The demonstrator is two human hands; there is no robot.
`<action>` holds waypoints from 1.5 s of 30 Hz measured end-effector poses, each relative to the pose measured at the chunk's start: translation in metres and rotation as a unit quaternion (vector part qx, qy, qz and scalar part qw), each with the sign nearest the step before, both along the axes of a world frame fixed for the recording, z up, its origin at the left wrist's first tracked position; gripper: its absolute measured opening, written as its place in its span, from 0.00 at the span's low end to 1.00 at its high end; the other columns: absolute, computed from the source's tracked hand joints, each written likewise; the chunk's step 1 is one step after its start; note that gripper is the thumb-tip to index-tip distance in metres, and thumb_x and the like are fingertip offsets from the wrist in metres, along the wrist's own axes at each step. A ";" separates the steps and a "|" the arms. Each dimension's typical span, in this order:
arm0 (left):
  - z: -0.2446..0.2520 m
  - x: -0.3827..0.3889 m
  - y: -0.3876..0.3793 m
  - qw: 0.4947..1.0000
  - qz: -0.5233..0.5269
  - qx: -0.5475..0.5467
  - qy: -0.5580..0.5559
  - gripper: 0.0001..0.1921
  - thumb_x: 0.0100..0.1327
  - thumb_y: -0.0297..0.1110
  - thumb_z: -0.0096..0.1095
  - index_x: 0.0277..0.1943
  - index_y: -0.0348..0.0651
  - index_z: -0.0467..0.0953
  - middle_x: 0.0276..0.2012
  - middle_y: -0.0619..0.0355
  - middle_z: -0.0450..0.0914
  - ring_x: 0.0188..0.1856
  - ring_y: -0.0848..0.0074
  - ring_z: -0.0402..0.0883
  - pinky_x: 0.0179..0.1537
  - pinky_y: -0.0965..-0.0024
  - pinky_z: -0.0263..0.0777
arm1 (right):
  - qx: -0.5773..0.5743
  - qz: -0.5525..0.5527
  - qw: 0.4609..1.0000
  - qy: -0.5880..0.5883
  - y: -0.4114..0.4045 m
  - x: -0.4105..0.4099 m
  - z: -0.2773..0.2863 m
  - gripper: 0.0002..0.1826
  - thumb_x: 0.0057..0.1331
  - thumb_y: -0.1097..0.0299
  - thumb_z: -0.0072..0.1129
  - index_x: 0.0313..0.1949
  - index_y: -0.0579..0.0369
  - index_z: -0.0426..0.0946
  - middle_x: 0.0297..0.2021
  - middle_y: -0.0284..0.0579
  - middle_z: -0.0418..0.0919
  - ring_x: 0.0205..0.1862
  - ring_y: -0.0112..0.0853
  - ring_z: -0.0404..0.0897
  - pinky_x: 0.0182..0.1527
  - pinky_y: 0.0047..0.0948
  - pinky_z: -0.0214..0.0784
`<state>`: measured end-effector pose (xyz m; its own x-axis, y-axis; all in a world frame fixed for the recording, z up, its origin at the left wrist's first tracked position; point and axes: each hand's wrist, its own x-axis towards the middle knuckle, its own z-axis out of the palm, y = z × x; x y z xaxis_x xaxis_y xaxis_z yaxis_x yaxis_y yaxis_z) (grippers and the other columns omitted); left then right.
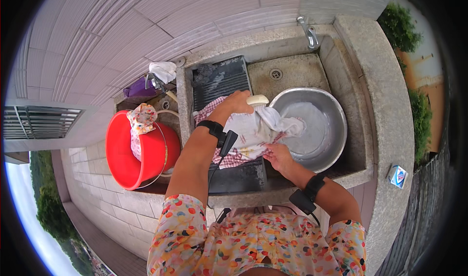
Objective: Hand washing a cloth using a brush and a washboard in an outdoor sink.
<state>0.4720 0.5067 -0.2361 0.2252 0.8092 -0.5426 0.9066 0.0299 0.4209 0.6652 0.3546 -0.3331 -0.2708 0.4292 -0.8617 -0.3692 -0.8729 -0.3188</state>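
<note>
A white cloth garment with red-checked parts and reddish marks lies across the ribbed dark washboard of a stone sink. My left hand is over its upper part, gripping the end of a cream scrub brush; the bristles are mostly hidden. At the garment's lower right edge, my right hand pinches the fabric between thumb and fingers. The garment's bunched right end hangs over the rim into a metal basin, which holds cloudy water.
A red bucket with patterned cloth over its rim stands left. Behind it are a white cloth and purple item. A faucet overhangs the sink's back right. A small box rests on the right ledge.
</note>
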 end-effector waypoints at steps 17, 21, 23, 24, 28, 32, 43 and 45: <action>0.124 0.007 0.022 0.709 0.354 -0.007 -0.610 0.16 0.50 0.33 0.55 0.41 0.38 0.64 0.24 0.54 0.71 0.20 0.73 0.72 0.13 0.72 0.65 | 0.300 -0.205 0.918 0.160 0.021 0.139 0.194 0.13 0.62 0.64 0.47 0.41 0.61 0.70 0.41 0.45 0.75 0.45 0.33 0.74 0.51 0.32 0.62; 0.135 -0.007 0.020 0.684 0.367 0.013 -0.630 0.16 0.50 0.34 0.56 0.41 0.38 0.64 0.24 0.53 0.72 0.20 0.72 0.72 0.14 0.71 0.66 | 0.394 -0.139 0.900 0.119 0.010 0.143 0.210 0.12 0.62 0.66 0.48 0.40 0.62 0.70 0.40 0.45 0.75 0.43 0.30 0.75 0.48 0.30 0.65; 0.137 -0.021 0.016 0.695 0.371 0.036 -0.614 0.16 0.50 0.34 0.56 0.41 0.38 0.64 0.24 0.53 0.71 0.20 0.72 0.71 0.14 0.71 0.66 | 0.395 -0.049 0.907 0.139 -0.002 0.135 0.208 0.10 0.61 0.69 0.50 0.35 0.63 0.75 0.33 0.44 0.78 0.37 0.28 0.77 0.42 0.28 0.69; 0.136 -0.024 0.014 0.706 0.376 0.051 -0.598 0.15 0.50 0.33 0.56 0.40 0.38 0.65 0.23 0.55 0.71 0.19 0.73 0.71 0.14 0.72 0.65 | 0.387 0.008 0.913 0.127 -0.008 0.127 0.205 0.09 0.61 0.69 0.51 0.33 0.62 0.76 0.31 0.43 0.78 0.35 0.27 0.77 0.40 0.28 0.70; 0.111 -0.048 -0.001 0.773 0.441 0.174 -0.421 0.14 0.49 0.31 0.56 0.39 0.37 0.66 0.23 0.59 0.70 0.19 0.79 0.70 0.12 0.75 0.64 | 0.372 0.266 0.887 0.070 -0.027 0.055 0.179 0.11 0.60 0.67 0.51 0.30 0.63 0.77 0.27 0.40 0.78 0.29 0.25 0.77 0.35 0.24 0.70; 0.060 -0.086 -0.032 0.892 0.398 0.198 -0.085 0.22 0.43 0.38 0.60 0.38 0.31 0.67 0.24 0.53 0.72 0.18 0.74 0.73 0.11 0.72 0.62 | 0.497 0.666 0.550 -0.080 -0.026 0.004 0.122 0.14 0.59 0.64 0.48 0.28 0.64 0.76 0.28 0.50 0.79 0.30 0.39 0.77 0.36 0.31 0.69; 0.026 -0.004 -0.215 0.980 0.112 0.143 0.083 0.37 0.56 0.46 0.52 0.65 0.52 0.43 0.34 0.41 0.67 0.33 0.49 0.73 0.40 0.57 0.68 | 0.770 0.519 0.352 -0.115 -0.029 -0.035 0.079 0.22 0.55 0.60 0.52 0.42 0.66 0.70 0.43 0.48 0.70 0.50 0.39 0.65 0.50 0.32 0.63; 0.023 0.004 -0.239 0.984 0.108 0.060 0.127 0.34 0.58 0.48 0.49 0.65 0.54 0.44 0.34 0.41 0.65 0.32 0.49 0.73 0.37 0.56 0.70 | 0.748 0.562 0.344 -0.084 -0.032 -0.031 0.067 0.28 0.56 0.55 0.50 0.49 0.68 0.65 0.50 0.51 0.67 0.57 0.41 0.59 0.55 0.32 0.57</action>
